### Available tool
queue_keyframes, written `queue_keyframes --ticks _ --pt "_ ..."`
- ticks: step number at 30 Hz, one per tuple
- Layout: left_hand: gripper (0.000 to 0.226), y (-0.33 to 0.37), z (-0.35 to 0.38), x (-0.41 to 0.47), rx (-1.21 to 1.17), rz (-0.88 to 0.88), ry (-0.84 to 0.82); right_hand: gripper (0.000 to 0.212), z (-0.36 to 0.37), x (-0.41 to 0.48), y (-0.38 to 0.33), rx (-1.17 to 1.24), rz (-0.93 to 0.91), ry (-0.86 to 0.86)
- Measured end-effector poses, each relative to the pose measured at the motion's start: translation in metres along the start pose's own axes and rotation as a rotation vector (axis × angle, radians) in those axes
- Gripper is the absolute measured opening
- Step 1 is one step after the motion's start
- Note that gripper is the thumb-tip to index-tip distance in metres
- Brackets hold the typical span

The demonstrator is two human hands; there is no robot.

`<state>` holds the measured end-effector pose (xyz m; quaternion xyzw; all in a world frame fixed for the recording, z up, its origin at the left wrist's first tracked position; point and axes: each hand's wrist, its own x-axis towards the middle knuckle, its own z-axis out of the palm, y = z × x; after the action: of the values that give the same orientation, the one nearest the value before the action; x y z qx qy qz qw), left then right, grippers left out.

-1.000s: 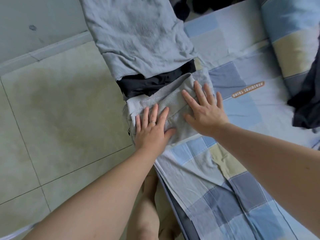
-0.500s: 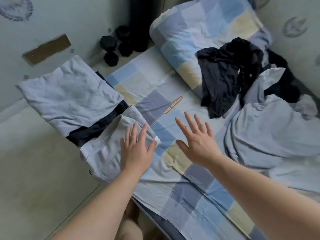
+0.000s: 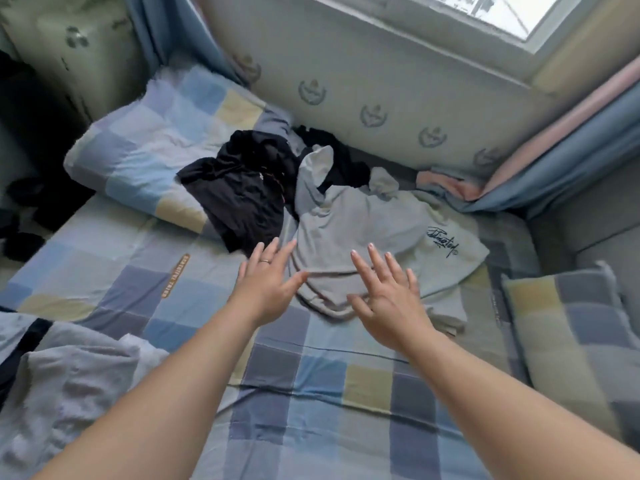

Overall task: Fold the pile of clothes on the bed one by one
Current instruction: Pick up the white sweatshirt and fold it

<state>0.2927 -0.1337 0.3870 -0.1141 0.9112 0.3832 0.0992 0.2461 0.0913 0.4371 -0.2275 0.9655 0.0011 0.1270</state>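
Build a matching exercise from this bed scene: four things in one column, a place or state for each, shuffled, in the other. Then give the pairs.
Column one
1. grey T-shirt
2. black garment
3. folded clothes
4. left hand

Column two
A. fingers spread, ring on one
B. stacked at the near left edge of the bed
C. dark script print, lying unfolded
D. crumpled, left of the T-shirt

Pairs: 1-C, 2-D, 3-B, 4-A

We're in a home bedroom here: a bed [image 3: 311, 410] under a checked sheet, a matching pillow [image 3: 156, 147] at one end, a second pillow [image 3: 571, 327] at right, loose clothes [image 3: 346, 220] heaped against crest-patterned wallpaper [image 3: 398, 84], and a blue curtain [image 3: 571, 161] beside the window [image 3: 485, 8].
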Motion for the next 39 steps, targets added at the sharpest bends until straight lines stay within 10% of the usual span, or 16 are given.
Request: queue_keyframes --ticks 16,32,39 --pt "0.067 0.247 0.226 0.076 0.38 0.234 -0.313 0.07 0.04 -0.105 0.343 0.134 0.313 -0.074" --pt "0.095 0.05 0.522 0.415 0.572 0.356 -0.627 0.082 0.396 0.161 0.462 0.291 0.486 -0.387" --pt "0.069 0.006 0.575 0.415 0.37 0.304 -0.399 0.074 0.463 0.217 0.472 0.319 0.546 -0.246"
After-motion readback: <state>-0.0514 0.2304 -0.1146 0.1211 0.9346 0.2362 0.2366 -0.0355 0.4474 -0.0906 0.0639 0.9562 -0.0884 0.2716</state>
